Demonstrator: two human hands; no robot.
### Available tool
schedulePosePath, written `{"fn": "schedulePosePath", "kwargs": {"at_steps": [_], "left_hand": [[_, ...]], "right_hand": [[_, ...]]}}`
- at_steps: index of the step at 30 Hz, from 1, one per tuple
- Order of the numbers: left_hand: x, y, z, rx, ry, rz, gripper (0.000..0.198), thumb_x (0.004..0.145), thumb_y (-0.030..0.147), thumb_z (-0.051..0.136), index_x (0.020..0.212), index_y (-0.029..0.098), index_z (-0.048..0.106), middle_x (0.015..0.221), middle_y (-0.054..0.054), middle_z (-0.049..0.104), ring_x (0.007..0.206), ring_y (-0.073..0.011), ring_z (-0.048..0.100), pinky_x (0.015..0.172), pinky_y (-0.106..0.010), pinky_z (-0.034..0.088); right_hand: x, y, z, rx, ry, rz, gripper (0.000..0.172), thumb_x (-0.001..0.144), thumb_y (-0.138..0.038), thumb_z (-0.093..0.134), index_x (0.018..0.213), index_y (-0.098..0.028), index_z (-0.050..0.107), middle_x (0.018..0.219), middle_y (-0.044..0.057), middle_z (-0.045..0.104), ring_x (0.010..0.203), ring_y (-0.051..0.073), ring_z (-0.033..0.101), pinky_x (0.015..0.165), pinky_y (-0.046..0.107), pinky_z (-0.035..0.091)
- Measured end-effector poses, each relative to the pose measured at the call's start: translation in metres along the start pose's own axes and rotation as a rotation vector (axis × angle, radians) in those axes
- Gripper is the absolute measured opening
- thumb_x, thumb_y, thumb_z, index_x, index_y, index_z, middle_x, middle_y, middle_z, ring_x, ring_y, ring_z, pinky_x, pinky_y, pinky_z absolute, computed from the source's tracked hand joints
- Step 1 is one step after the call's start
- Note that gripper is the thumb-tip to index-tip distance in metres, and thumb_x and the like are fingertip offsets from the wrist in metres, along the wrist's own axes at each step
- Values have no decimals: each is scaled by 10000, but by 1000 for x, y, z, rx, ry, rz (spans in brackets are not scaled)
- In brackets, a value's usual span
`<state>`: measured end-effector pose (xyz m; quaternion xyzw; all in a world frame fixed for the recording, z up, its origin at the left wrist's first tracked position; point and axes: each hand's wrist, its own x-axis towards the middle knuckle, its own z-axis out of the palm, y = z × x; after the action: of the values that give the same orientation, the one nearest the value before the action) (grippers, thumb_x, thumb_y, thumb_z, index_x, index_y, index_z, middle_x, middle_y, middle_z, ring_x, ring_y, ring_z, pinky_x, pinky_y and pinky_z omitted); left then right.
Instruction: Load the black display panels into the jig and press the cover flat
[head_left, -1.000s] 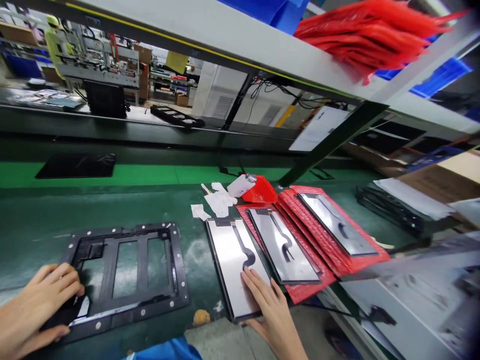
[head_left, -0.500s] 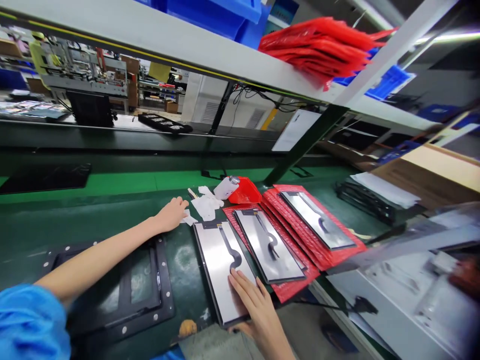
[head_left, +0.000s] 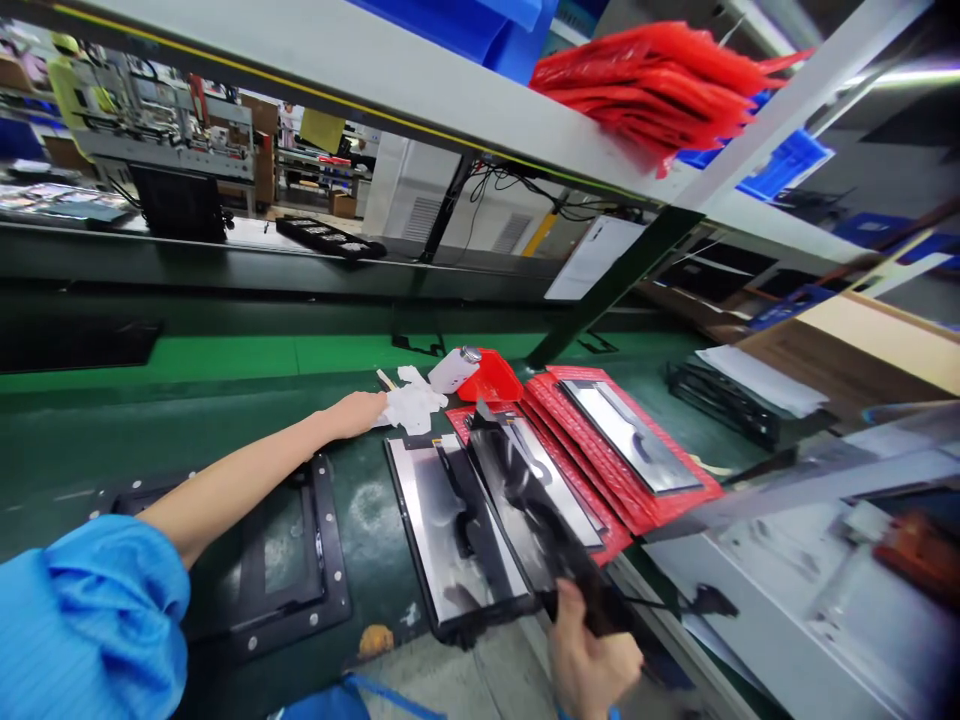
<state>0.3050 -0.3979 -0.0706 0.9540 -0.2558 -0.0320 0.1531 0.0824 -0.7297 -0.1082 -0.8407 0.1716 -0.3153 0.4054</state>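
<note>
Beside the wipes (head_left: 415, 404), 1 white bottle (head_left: 451, 372)

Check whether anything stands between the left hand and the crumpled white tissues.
Nothing visible does: the left hand is right at the left edge of the crumpled white tissues. The white metal-capped bottle sits at their far right side, out of its path.

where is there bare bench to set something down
Smudged but bare green bench shows between the black frame and nearest silver panel; more lies between that frame and the bright green strip. Crowded: around the red wrap, white bottle and tissues.
</note>
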Motion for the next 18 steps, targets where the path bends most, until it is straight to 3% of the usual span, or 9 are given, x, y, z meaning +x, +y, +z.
{"fn": "schedulePosePath", "kwargs": {"at_steps": [1,3,6,10,15,18], "left_hand": [[-1,0,-2,-7,8,-10,330,947,364,591,1195,148,596,1164,-89,632,1001,-203,641,866,-413,554],[-3,0,-8,-22,25,-21,321,949,368,588,1181,147,603,1154,-87,636,998,-200,641,867,-413,553],[-7,0,-19,-55,54,-31,318,952,372,582,1174,147,605,1139,-85,641,985,-196,644,859,-406,555],[-8,0,-31,-99,80,-39,345,951,366,584,1224,153,581,1173,-90,628,986,-198,644,846,-399,562],[-5,1,-27,-91,72,-68,360,944,364,595,1236,154,576,1204,-96,616,1019,-210,636,863,-415,557],[-2,0,-20,-60,64,-105,365,942,362,598,1241,154,573,1211,-99,612,1030,-214,633,872,-422,553]], "right_hand": [[0,1,-3,-80,109,57,486,753,-669,654,561,-225,612,437,60,518,669,335,667,641,418,531],[-2,-2,-9,-205,253,108,504,759,-684,636,500,-267,519,391,35,426,578,322,621,549,407,479],[-5,-16,-16,-182,350,141,456,798,-646,615,604,-234,587,459,53,490,620,338,622,543,409,462],[-10,-34,-17,-27,412,131,459,808,-584,647,837,-128,695,625,92,617,722,359,645,604,423,506],[-16,-45,-14,190,443,9,567,785,-552,695,1082,-69,688,970,160,719,850,362,677,697,448,577],[-22,-59,-15,204,420,35,626,767,-597,692,1128,-85,676,953,153,730,855,367,692,684,459,604]]}}
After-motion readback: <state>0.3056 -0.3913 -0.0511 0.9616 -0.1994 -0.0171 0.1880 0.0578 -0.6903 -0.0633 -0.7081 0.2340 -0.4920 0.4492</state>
